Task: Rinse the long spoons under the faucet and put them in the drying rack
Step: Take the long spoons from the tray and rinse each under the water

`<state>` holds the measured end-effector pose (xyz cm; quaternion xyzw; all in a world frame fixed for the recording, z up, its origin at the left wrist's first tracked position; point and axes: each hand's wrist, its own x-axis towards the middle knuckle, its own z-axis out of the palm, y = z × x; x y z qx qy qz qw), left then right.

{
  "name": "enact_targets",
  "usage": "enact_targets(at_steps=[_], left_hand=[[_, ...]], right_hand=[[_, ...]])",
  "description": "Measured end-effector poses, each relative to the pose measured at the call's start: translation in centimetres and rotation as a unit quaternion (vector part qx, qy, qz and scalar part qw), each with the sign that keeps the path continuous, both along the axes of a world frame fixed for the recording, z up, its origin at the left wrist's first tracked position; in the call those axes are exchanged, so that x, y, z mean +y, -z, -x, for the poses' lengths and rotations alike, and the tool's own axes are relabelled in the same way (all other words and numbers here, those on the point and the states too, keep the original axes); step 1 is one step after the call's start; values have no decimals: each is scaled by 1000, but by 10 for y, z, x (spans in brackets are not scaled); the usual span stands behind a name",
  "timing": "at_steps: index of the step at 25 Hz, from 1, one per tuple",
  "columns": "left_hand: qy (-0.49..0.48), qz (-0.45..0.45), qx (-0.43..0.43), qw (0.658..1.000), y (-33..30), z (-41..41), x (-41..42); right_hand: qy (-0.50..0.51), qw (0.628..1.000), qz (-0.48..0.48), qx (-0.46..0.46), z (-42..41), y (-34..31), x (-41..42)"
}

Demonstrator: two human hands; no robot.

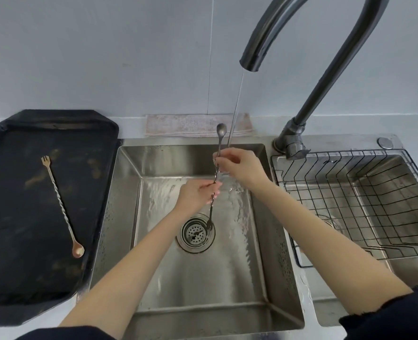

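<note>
Sleeves of dark cloth frame the bottom corners, and two bare forearms reach up from them over the steel sink (284, 278). Its wet floor carries a round drain strainer (195, 233) near the middle. Above the strainer hangs the forked lower end of the dark long spoon (212, 200), which stands nearly upright over the basin. The left hand (197, 196) is closed around its twisted shaft at mid-length, fingertips pinching it. Higher up, the right hand (240, 165) is closed on the upper shaft just below the bowl, which points up and away. A thin stream of water (236, 101) falls from the faucet (308, 57) and meets the right hand just beside the spoon's neck.

To the left, on the worktop, a black tray (11, 217) holds a second, copper-coloured long spoon (62, 207), lying on a slant with its fork end farther away and its bowl nearer. To the right, the wire drying rack (350, 204) sits in a second basin, with no cutlery visible in it. Beyond the sink, a folded pinkish cloth (178, 125) lies against the pale wall.
</note>
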<state>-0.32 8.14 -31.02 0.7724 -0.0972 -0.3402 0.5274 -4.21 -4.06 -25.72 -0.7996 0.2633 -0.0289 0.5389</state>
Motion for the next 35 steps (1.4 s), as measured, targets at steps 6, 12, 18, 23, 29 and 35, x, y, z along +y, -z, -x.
enact_targets(at_steps=[6,12,18,23,29,35], left_hand=[[33,-71,20,997,32,16,24],[76,-145,13,986,71,23,38],[155,-224,2,962,100,33,50],[227,-257,0,940,118,44,58],[246,-267,-7,932,116,47,58],[233,-270,-21,934,99,46,65]], right_hand=[[-2,994,-44,98,15,67,23],[38,977,-100,185,24,122,41],[173,924,-196,280,46,174,47],[261,861,-311,306,56,178,47],[255,841,-370,302,57,167,48],[197,873,-291,338,59,145,52]])
